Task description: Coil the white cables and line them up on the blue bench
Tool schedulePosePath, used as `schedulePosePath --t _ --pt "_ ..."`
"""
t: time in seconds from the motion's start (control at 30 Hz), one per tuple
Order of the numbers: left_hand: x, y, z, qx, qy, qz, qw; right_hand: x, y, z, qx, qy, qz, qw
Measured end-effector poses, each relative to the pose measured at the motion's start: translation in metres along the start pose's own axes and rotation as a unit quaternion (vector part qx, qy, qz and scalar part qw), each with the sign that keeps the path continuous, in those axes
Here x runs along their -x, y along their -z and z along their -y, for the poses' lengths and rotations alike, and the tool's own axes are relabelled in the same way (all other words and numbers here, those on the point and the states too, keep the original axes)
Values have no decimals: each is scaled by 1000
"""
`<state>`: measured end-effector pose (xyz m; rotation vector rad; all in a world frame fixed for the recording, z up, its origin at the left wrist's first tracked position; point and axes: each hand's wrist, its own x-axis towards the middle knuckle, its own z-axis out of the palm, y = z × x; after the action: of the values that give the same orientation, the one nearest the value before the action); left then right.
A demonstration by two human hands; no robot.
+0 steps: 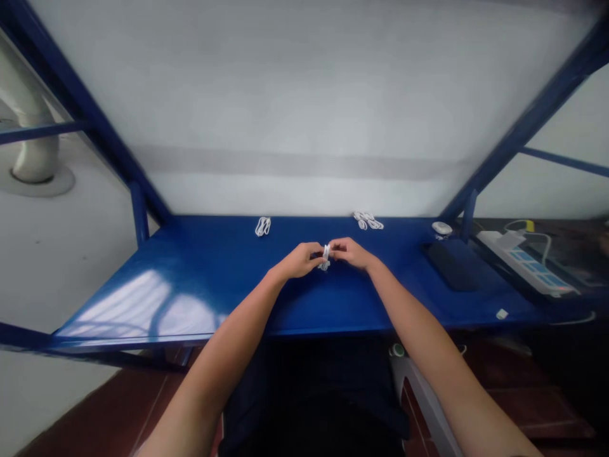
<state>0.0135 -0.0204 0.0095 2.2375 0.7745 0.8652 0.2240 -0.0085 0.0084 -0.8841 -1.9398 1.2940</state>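
Note:
Between my hands, above the blue tabletop (228, 254), is a small bundled white cable (325, 259). My left hand (304, 259) pinches it from the left, thumb and fingers closed on its side. From the right, my right hand (349, 251) has its fingertips closed on the same bundle near its upper part. The loops of the cable hang a little below the fingers. One coiled white cable (262, 226) lies at the back of the table on the left. More coiled white cables (368, 221) lie together at the back, right of my hands.
To the right are a dark phone-like slab (450, 266), a round white item (442, 228) and a small white piece (502, 314). A power strip (533, 263) with plugged leads stands past the blue frame post (469, 216). A pale wall (304, 114) rises behind.

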Motion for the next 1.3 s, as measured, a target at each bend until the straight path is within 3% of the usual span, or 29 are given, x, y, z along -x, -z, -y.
schedulePosePath --t 0.2,0.37,0.57,0.7,0.77,0.87,1.0,1.13,1.23,1.3 --pt "-1 -3 6 -34 29 -30 999 -1 -3 4 53 16 -64 996" --pt "-3 -7 17 104 57 -49 992 -1 -5 9 68 40 -101 992" --pt "-7 -13 20 333 131 -90 930 -4 -11 8 61 55 -142 986" --pt "-6 -13 12 439 208 -68 872 -7 -20 5 76 57 -163 982" --pt "-5 -12 8 461 222 -51 858 -8 -23 4 85 59 -172 980" --pt "-3 -12 7 425 220 -17 878 -7 -25 3 100 67 -197 973" --pt "-2 -12 8 306 218 -19 926 -7 -26 2 129 83 -242 958" --pt "1 -8 4 213 212 13 954 -12 -24 0 129 87 -279 947" --pt "4 -3 -2 116 202 38 972 -8 -6 -2 150 70 -335 927" --pt "4 1 -4 6 203 32 979 7 17 -5 188 41 -397 897"
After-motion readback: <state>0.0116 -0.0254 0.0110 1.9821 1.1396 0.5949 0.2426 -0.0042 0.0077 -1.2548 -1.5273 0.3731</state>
